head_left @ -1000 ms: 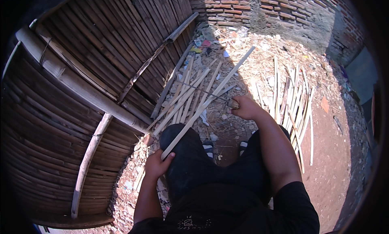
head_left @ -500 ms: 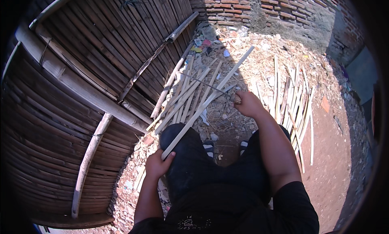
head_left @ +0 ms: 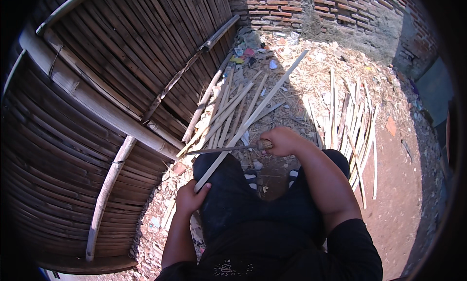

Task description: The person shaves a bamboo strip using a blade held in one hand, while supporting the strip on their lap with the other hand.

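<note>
While L hand (head_left: 190, 197) is clamped on the near end of a pale strip (head_left: 262, 106) by the L thigh (head_left: 221, 196), R hand (head_left: 282, 141) has its fingers wrapped round the handle (head_left: 264, 144) of a long-bladed knife (head_left: 241, 148). Blade points L, approx. horiz. in view, crossing the strip near L knee (head_left: 206, 162); contact vs. gap: can't tell. Strip runs diag. from L hand up & R, far end over sunlit debris (head_left: 335, 57). Loose strips (head_left: 224, 119) lie L of it, next to slatted wall (head_left: 141, 47); 2nd bunch (head_left: 357, 130) on R, mostly in sun. Striped footwear (head_left: 251, 179) shows btwn the knees; brick wall (head_left: 277, 13) at back.
</note>
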Available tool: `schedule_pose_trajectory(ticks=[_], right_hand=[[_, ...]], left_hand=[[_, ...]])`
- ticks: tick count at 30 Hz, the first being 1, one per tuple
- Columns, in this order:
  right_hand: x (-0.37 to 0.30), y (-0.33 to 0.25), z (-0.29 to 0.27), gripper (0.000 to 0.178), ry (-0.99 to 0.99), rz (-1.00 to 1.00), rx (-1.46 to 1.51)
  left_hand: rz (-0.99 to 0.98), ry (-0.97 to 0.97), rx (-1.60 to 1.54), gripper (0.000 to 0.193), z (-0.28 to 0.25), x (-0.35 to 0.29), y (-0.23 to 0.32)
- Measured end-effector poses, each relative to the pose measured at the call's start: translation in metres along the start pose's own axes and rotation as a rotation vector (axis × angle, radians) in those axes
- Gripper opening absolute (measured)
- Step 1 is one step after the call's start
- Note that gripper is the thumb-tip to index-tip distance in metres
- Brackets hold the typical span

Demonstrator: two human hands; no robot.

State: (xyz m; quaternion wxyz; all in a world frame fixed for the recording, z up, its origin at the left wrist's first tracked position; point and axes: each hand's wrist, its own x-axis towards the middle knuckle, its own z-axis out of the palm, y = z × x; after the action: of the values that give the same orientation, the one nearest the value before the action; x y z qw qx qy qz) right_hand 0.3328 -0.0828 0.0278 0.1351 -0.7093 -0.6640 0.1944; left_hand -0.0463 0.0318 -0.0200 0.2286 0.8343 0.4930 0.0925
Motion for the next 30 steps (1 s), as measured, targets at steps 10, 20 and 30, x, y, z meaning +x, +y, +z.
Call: schedule_pose_trajectory(ticks=[10,20,30], right_hand=[[-0.012,0.061,-0.018,0.044,0.496,0.489,0.199],[0.000,-0.001,0.002,0.032,0.103,-0.009,-0.153],[-0.010,0.046,-0.019,0.029,0.548,0.349,-0.028]], left_hand=[[0.039,0.012,0.018,0.061,-0.001,0.000,0.006],[0.027,0.011,0.040,0.059,-0.003,0.001,0.005],[0.011,-0.084,-0.098,0.058,-0.010,0.001,-0.002]])
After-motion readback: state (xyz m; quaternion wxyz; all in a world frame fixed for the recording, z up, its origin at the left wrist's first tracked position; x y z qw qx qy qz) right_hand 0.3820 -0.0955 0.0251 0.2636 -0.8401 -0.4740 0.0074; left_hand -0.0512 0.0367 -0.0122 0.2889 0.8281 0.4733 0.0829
